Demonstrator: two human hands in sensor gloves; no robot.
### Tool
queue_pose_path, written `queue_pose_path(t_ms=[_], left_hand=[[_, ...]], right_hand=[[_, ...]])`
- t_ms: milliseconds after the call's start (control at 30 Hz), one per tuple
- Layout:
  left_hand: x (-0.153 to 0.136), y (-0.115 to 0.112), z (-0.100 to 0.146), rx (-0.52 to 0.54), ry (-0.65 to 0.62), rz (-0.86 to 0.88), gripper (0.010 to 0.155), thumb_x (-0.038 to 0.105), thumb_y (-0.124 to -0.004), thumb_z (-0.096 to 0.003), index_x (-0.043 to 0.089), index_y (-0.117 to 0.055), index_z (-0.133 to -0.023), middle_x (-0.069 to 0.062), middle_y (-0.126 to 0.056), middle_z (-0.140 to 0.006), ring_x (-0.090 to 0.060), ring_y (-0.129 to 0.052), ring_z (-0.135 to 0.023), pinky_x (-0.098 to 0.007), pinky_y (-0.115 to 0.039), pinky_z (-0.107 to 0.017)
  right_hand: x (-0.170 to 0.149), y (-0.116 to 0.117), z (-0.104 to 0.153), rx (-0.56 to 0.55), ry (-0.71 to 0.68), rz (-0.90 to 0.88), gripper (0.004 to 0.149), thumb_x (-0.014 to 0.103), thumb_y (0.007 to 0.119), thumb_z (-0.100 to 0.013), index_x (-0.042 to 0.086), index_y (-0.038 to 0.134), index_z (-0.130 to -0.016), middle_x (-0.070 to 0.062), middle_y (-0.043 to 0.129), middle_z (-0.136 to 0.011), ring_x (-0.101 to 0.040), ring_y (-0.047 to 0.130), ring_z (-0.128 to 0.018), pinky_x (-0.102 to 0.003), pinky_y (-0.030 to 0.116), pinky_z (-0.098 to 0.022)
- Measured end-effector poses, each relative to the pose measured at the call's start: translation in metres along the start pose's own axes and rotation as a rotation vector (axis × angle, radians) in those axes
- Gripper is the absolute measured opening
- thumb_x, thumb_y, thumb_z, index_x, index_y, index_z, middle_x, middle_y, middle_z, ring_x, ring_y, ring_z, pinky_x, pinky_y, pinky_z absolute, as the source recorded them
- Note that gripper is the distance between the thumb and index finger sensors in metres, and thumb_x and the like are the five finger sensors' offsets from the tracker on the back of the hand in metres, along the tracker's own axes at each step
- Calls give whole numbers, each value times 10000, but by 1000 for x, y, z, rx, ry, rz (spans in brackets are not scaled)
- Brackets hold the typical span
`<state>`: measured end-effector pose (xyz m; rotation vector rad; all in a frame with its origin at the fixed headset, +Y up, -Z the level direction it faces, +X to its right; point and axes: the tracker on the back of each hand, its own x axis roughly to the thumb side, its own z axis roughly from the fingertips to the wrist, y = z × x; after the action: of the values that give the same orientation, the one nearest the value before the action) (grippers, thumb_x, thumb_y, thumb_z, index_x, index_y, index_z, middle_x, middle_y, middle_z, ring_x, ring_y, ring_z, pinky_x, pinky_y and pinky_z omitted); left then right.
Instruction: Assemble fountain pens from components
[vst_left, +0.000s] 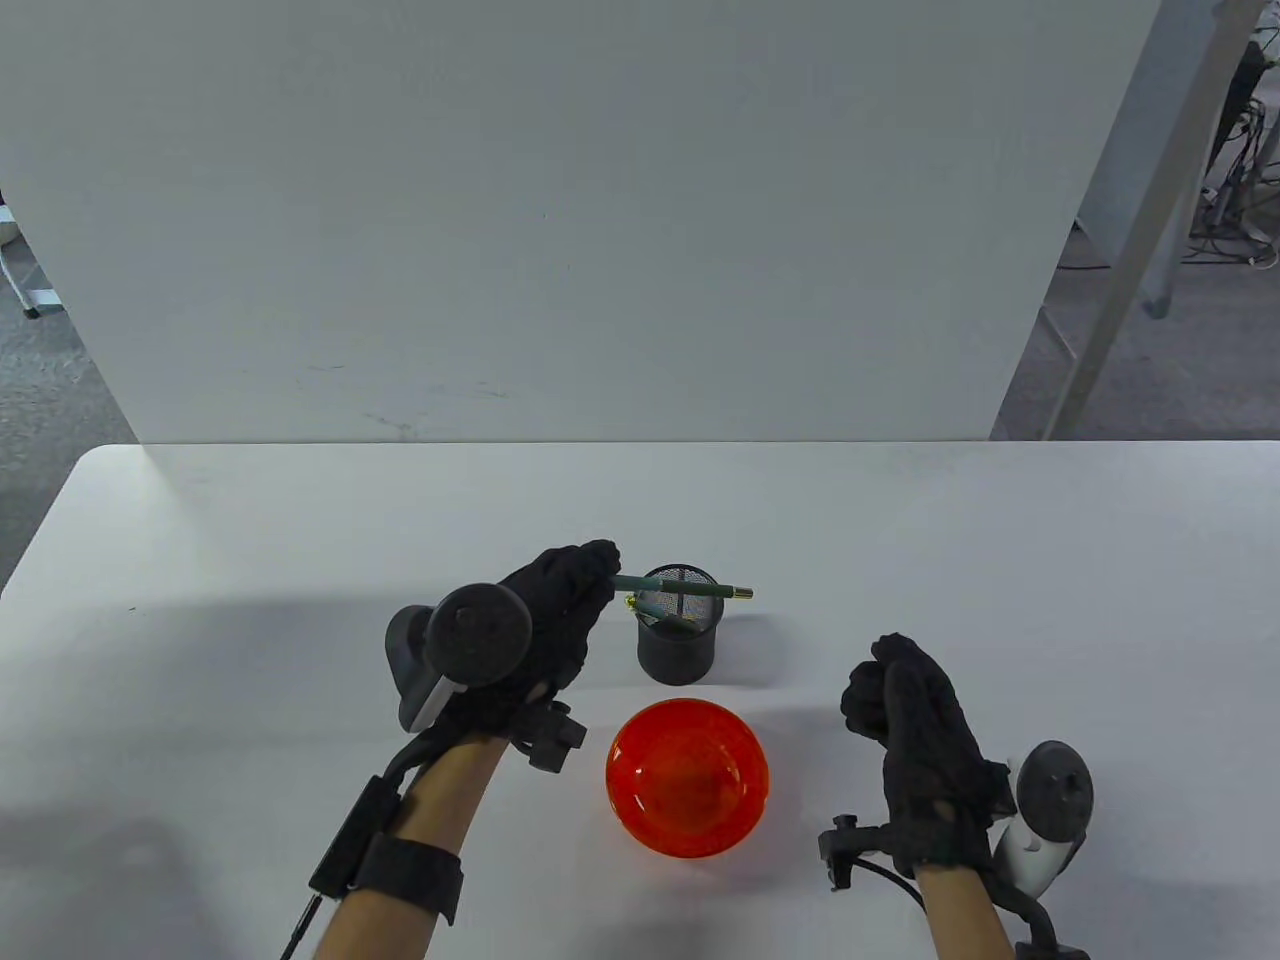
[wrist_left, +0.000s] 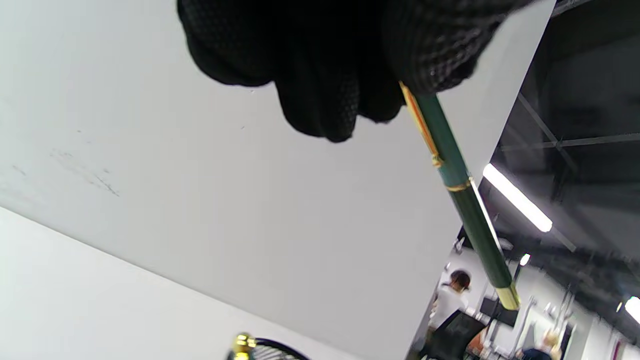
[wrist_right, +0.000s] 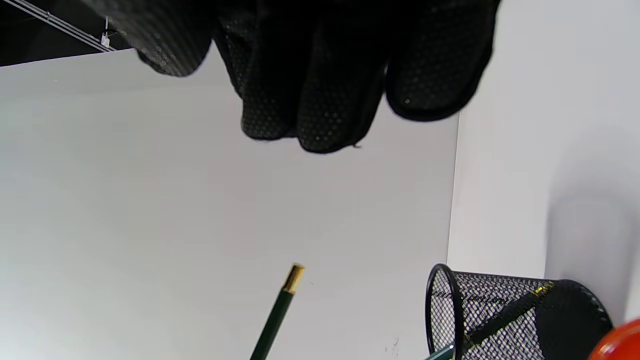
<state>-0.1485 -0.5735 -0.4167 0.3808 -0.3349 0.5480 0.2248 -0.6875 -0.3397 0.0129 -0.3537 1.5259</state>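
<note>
My left hand pinches the cap end of a green fountain pen with gold trim and holds it level across the top of the black mesh pen cup. In the left wrist view the pen runs down and right from my fingers. Another green pen leans inside the cup. My right hand hovers to the right of the cup, fingers curled, holding nothing. The pen's gold tip shows in the right wrist view.
An orange translucent bowl sits on the white table just in front of the cup, between my hands. A white panel stands along the table's far edge.
</note>
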Motion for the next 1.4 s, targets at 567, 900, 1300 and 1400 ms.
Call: queue_pose_path(t_ms=[567, 900, 1300, 1400], left_hand=[[-6, -51, -28, -102, 85, -349, 434, 455, -749, -570, 415, -731, -1002, 109, -874, -952, -128, -955, -811, -444, -748, -699], [-1, -80, -32, -180, 108, -431, 429, 481, -752, -572, 465, -727, -1000, 168, -858, -981, -122, -886, -898, -481, -636, -792], [8, -106, -27, -234, 54, -526, 422, 509, -756, -565, 504, -737, -986, 219, -854, -988, -97, -817, -977, -508, -547, -840], [9, -107, -25, -232, 42, -537, 422, 509, -753, -566, 505, -733, -988, 219, -847, -993, -100, -806, -986, -512, -531, -846]], right_hand=[[2, -5, -1, -23, -3, -23, 508, 491, 593, -628, 184, 655, -1028, 7, 865, -828, -217, 910, -693, -491, 786, -574], [1, -5, -1, -5, -9, -36, 510, 491, 592, -628, 179, 664, -1024, 5, 869, -823, -221, 913, -686, -493, 788, -568], [1, -3, -1, 24, -10, -32, 509, 494, 590, -628, 178, 673, -1019, 4, 875, -815, -220, 917, -679, -493, 790, -565], [2, -3, -1, 25, -11, -36, 509, 494, 591, -628, 178, 676, -1018, 4, 879, -811, -219, 919, -677, -494, 790, -564]])
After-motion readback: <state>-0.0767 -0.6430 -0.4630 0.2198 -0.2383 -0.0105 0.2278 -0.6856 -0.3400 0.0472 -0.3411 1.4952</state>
